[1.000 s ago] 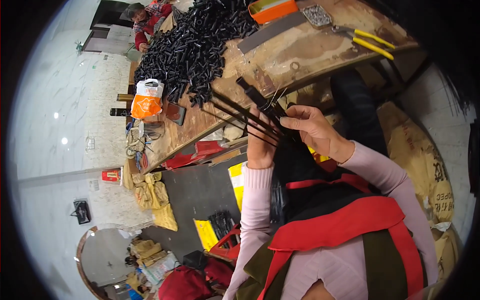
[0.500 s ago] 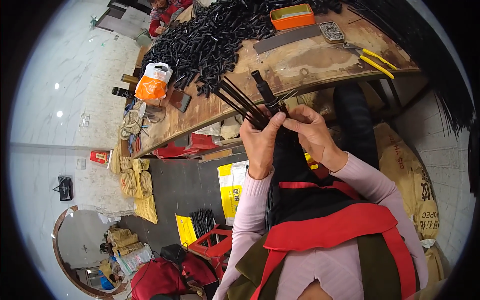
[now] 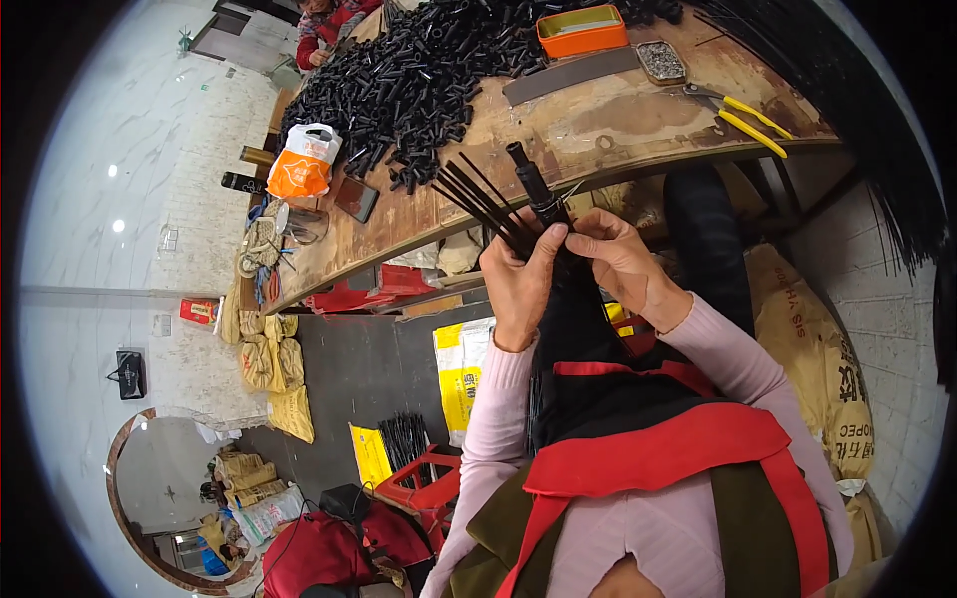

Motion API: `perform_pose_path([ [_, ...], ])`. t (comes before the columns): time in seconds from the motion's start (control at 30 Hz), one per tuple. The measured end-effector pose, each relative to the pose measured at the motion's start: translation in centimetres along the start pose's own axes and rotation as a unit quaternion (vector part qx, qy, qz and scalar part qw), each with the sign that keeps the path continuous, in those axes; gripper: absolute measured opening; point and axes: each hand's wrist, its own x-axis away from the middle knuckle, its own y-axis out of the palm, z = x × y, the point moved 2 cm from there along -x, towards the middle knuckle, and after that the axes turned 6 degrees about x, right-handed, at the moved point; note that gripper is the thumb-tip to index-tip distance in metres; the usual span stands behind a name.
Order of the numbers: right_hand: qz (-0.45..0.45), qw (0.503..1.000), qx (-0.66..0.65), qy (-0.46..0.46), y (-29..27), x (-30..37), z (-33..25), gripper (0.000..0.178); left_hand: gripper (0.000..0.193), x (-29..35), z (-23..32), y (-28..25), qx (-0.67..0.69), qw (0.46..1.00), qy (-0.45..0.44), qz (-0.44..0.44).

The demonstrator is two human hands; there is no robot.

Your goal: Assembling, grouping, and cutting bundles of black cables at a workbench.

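Note:
My left hand (image 3: pixel 520 284) is closed around a bundle of thin black rods (image 3: pixel 477 202), whose ends fan out toward the table. A stepped black tube (image 3: pixel 531 181) stands up just beyond my left thumb. At the tube's lower end, a few thin pale strands stick out to the right. My right hand (image 3: pixel 628 261) meets the left thumb there, its thumb and forefinger pinched together. What lies between those fingertips is hidden. Both hands are over my lap, in front of the table edge.
The wooden table (image 3: pixel 588 112) bears a heap of short black tubes (image 3: pixel 399 90), an orange box (image 3: pixel 581 42), a small tray of metal bits (image 3: pixel 661 62) and yellow-handled pliers (image 3: pixel 748 122). Long black rods (image 3: pixel 847 110) hang at the right. Another person (image 3: pixel 324 35) sits at the far left.
Both hands stay together at the tube's base with nearly the same grip. The rods and the tube have shifted slightly to the right.

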Motion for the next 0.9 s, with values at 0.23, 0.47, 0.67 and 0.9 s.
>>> perform_pose_path([
  [0.23, 0.010, 0.999, -0.039, -0.007, 0.7, -0.1, 0.9, 0.015, 0.017, 0.0, 0.6, 0.8, -0.045, 0.999, -0.007, -0.022],
  [0.47, 0.005, 0.996, 0.054, -0.077, 1.6, 1.0, 0.4, 0.017, 0.020, -0.2, 1.4, 1.5, -0.032, 0.998, -0.024, 0.048],
  [0.67, 0.041, 0.993, -0.017, -0.113, 1.8, 0.9, -0.1, 0.017, 0.017, -1.0, 1.1, 1.4, 0.063, 0.997, -0.053, -0.011],
  [0.9, 0.043, 0.997, -0.035, -0.052, 1.2, 1.3, 0.8, 0.013, 0.012, 0.3, 1.0, 2.2, 0.015, 0.999, -0.032, 0.038],
])
